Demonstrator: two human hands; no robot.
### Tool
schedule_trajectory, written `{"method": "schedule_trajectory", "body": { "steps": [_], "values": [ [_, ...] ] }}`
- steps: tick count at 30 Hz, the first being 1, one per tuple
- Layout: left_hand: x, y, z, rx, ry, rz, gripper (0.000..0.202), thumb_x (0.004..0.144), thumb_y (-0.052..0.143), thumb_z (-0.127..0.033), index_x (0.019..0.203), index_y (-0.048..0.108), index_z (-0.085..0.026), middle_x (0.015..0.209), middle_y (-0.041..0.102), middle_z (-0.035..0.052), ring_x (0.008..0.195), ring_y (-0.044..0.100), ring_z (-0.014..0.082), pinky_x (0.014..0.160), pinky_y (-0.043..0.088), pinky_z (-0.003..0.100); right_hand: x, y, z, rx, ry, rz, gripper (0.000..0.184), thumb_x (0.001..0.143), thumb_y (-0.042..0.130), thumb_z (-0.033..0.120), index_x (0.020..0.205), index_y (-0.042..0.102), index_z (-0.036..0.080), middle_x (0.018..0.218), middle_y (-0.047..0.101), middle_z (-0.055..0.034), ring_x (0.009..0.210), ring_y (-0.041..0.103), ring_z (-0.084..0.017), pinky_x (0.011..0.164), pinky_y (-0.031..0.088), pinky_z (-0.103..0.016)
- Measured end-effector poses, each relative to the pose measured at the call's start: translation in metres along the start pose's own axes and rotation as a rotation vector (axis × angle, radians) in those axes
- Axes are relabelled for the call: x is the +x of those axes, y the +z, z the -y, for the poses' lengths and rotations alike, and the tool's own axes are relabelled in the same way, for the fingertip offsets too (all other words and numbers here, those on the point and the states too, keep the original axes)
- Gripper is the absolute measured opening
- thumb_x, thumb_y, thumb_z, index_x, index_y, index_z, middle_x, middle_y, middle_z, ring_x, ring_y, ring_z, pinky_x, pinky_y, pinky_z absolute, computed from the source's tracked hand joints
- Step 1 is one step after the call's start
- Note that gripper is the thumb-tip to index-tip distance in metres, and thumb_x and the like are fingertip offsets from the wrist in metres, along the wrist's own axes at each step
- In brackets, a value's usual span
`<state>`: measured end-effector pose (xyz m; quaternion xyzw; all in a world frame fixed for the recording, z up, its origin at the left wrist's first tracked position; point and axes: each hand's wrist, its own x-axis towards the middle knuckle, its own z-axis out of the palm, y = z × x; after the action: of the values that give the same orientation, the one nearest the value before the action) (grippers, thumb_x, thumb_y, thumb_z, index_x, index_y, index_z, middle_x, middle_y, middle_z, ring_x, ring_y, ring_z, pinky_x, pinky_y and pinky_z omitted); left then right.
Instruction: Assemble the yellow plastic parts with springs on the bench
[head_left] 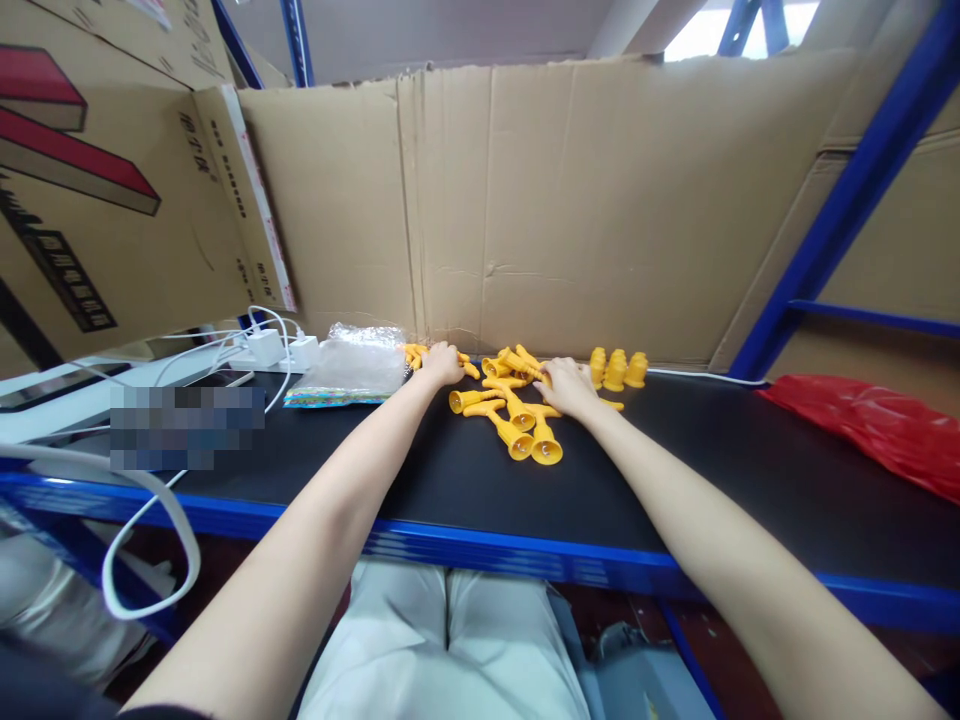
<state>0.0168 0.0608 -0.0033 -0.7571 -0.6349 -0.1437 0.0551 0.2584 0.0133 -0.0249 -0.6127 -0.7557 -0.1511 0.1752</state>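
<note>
Several yellow plastic pieces with bell-shaped ends and branching stems (519, 440) lie in a loose heap on the black tabletop. At the heap's left rear is my left hand (444, 362), its fingers curled down among small yellow branched pieces (414, 354). What those fingers hold, if anything, is hidden. On the right side of the heap, my right hand (571, 387) is closed at the stem end of a yellow bell-ended piece (525, 366). Just beyond it stand three yellow ribbed caps (615, 370) in a row, upright by the cardboard.
A clear plastic bag (356, 362) lies left of the heap, near white chargers and cables (266, 348). Red plastic sheeting (862, 420) covers the table's right end. Cardboard (600, 200) walls the back; a blue rail (510, 550) edges the front.
</note>
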Motion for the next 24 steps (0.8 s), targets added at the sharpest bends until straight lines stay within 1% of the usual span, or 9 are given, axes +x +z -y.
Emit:
{"method": "schedule_trajectory", "body": {
  "steps": [2, 5, 7, 11, 14, 16, 19, 22, 24],
  "values": [
    [-0.006, -0.011, -0.007, -0.053, 0.035, -0.031, 0.032, 0.079, 0.056, -0.034, 0.105, 0.061, -0.016, 0.123, 0.056, 0.0135, 0.119, 0.047, 0.0275, 0.098, 0.038, 0.041, 0.0, 0.001, 0.003, -0.025, -0.002, -0.025, 0.025, 0.087, 0.05, 0.029, 0.104, 0.063, 0.016, 0.112, 0.062, -0.0125, 0.11, 0.048, -0.028, 0.089, 0.033, -0.044],
    [-0.021, -0.028, -0.02, -0.163, 0.099, -0.084, 0.03, 0.08, 0.056, -0.037, 0.104, 0.059, -0.019, 0.125, 0.056, 0.0102, 0.122, 0.044, 0.0281, 0.102, 0.033, 0.048, 0.001, 0.001, 0.004, -0.037, -0.003, -0.05, 0.022, 0.087, 0.049, 0.026, 0.096, 0.066, 0.017, 0.107, 0.063, -0.0125, 0.107, 0.049, -0.028, 0.088, 0.033, -0.046],
    [-0.034, -0.035, -0.026, -0.231, 0.146, -0.128, 0.029, 0.08, 0.056, -0.035, 0.105, 0.058, -0.02, 0.126, 0.056, 0.0094, 0.123, 0.043, 0.0281, 0.102, 0.032, 0.05, 0.001, 0.0, 0.003, -0.029, -0.023, -0.088, 0.021, 0.086, 0.049, 0.025, 0.091, 0.066, 0.016, 0.104, 0.064, -0.0121, 0.105, 0.05, -0.028, 0.09, 0.032, -0.047],
    [-0.06, -0.036, -0.031, -0.279, 0.276, -0.316, 0.034, 0.086, 0.049, -0.029, 0.119, 0.052, -0.021, 0.136, 0.049, 0.0108, 0.126, 0.041, 0.0253, 0.101, 0.033, 0.048, -0.001, -0.009, 0.002, 0.001, -0.113, -0.245, 0.018, 0.085, 0.048, 0.02, 0.089, 0.065, 0.016, 0.102, 0.065, -0.0117, 0.105, 0.05, -0.027, 0.097, 0.026, -0.051],
    [-0.073, -0.032, -0.034, -0.202, 0.415, -0.397, 0.043, 0.088, 0.046, -0.027, 0.131, 0.044, -0.021, 0.144, 0.039, 0.0116, 0.13, 0.036, 0.0256, 0.102, 0.03, 0.049, -0.002, -0.021, 0.006, 0.013, -0.165, -0.377, 0.018, 0.084, 0.048, 0.019, 0.091, 0.064, 0.017, 0.106, 0.064, -0.0115, 0.112, 0.048, -0.028, 0.1, 0.022, -0.053],
    [-0.078, -0.032, -0.038, -0.158, 0.469, -0.438, 0.047, 0.09, 0.043, -0.026, 0.136, 0.039, -0.022, 0.147, 0.035, 0.0115, 0.132, 0.033, 0.0257, 0.102, 0.029, 0.049, -0.003, -0.031, 0.013, 0.001, -0.199, -0.448, 0.019, 0.085, 0.047, 0.019, 0.093, 0.064, 0.018, 0.109, 0.063, -0.0109, 0.116, 0.045, -0.028, 0.102, 0.017, -0.055],
    [-0.081, -0.036, -0.045, -0.099, 0.473, -0.466, 0.044, 0.091, 0.041, -0.025, 0.135, 0.042, -0.023, 0.146, 0.037, 0.0106, 0.13, 0.033, 0.0262, 0.101, 0.029, 0.048, -0.007, -0.047, 0.032, -0.027, -0.255, -0.488, 0.021, 0.087, 0.045, 0.021, 0.095, 0.064, 0.018, 0.112, 0.062, -0.0105, 0.117, 0.044, -0.028, 0.103, 0.013, -0.056],
    [-0.082, -0.043, -0.047, -0.064, 0.404, -0.45, 0.035, 0.093, 0.04, -0.025, 0.124, 0.054, -0.024, 0.136, 0.047, 0.0101, 0.121, 0.041, 0.0265, 0.098, 0.03, 0.046, -0.015, -0.062, 0.055, -0.042, -0.319, -0.435, 0.025, 0.089, 0.042, 0.023, 0.099, 0.064, 0.019, 0.113, 0.062, -0.0108, 0.112, 0.046, -0.028, 0.101, 0.015, -0.054],
    [-0.083, -0.048, -0.044, -0.069, 0.35, -0.436, 0.03, 0.093, 0.041, -0.028, 0.114, 0.062, -0.024, 0.126, 0.052, 0.01, 0.116, 0.043, 0.0266, 0.097, 0.031, 0.045, -0.02, -0.069, 0.067, -0.037, -0.345, -0.407, 0.03, 0.091, 0.037, 0.024, 0.106, 0.063, 0.019, 0.12, 0.058, -0.0116, 0.113, 0.045, -0.028, 0.101, 0.017, -0.053]
  ]
}}
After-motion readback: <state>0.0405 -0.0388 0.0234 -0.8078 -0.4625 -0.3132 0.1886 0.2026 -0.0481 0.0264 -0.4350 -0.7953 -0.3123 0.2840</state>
